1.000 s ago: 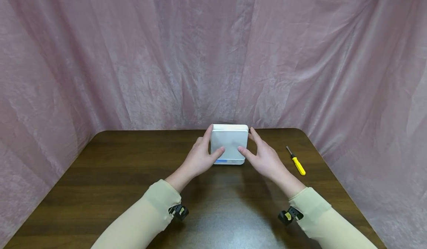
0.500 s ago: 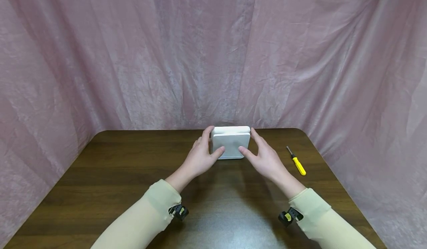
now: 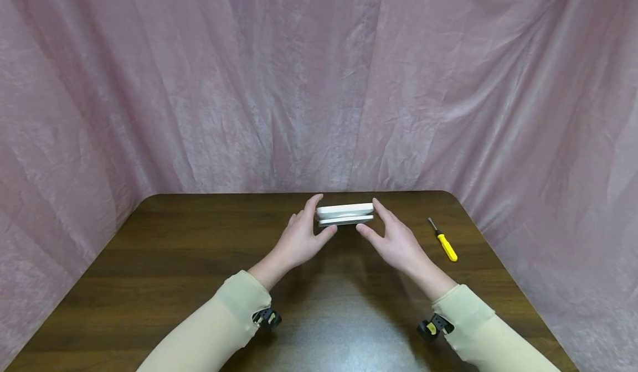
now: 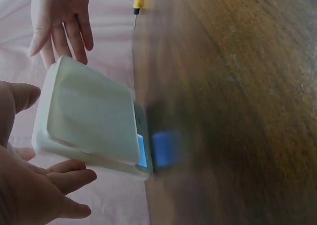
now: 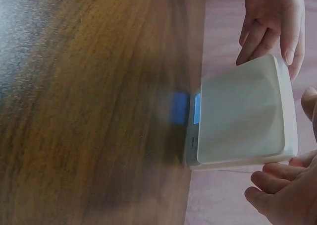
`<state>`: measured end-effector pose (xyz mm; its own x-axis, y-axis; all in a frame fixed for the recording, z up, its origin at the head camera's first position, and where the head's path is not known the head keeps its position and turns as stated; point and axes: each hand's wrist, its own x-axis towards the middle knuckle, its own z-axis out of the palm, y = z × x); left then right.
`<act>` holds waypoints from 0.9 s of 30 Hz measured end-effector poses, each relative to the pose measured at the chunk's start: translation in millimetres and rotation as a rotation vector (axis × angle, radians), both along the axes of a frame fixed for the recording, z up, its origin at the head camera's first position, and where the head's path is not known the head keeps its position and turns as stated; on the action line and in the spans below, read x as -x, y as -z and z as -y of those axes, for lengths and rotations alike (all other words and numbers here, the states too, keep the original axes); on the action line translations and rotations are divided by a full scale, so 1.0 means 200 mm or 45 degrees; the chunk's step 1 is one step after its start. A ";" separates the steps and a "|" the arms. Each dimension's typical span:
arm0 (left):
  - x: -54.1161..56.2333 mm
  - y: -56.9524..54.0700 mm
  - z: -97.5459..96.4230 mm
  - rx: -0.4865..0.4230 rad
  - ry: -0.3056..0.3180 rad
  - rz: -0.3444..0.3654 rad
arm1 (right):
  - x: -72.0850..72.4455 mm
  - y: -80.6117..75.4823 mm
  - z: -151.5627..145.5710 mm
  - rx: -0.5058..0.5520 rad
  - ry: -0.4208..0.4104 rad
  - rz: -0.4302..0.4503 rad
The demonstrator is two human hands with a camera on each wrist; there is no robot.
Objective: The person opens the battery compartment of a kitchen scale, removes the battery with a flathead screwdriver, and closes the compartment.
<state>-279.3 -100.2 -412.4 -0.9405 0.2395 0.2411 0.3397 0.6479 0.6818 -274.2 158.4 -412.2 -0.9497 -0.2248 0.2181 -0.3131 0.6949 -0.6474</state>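
A white kitchen scale with a square plate is held between both hands near the table's far side. Its top edge faces the head view. Both wrist views show its plate and blue-lit display low down, close above its reflection. My left hand grips the left side, thumb toward the plate side and fingers along the edge. My right hand grips the right side the same way. Whether the thumbs touch the scale is unclear. The lower edge is hidden in the head view.
A yellow-handled screwdriver lies on the brown wooden table to the right of my right hand. Pink curtains hang behind the table and along both sides.
The scale has rotated within my hands: its plate faced the head view a second ago, and now mostly the top edge shows. My hands have barely moved. The screwdriver lies still.
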 end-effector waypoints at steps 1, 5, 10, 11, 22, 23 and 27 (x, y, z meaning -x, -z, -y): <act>0.00 0.00 0.00 0.006 0.004 0.000 | -0.01 0.00 0.00 -0.003 -0.003 -0.001; -0.01 0.02 0.01 0.020 0.036 -0.012 | -0.03 0.02 -0.01 -0.020 -0.018 0.006; -0.01 0.05 0.01 0.050 0.066 -0.018 | -0.05 0.04 -0.02 -0.071 -0.037 0.005; -0.01 0.05 0.01 0.058 0.067 -0.018 | -0.05 0.05 -0.02 -0.082 -0.039 0.004; -0.03 0.09 0.01 0.110 0.075 0.028 | -0.07 0.12 -0.03 -0.148 -0.094 0.021; -0.03 0.09 0.01 0.114 0.075 0.030 | -0.07 0.12 -0.03 -0.148 -0.095 0.018; -0.03 0.10 0.01 0.130 0.079 0.032 | -0.07 0.14 -0.03 -0.161 -0.101 -0.006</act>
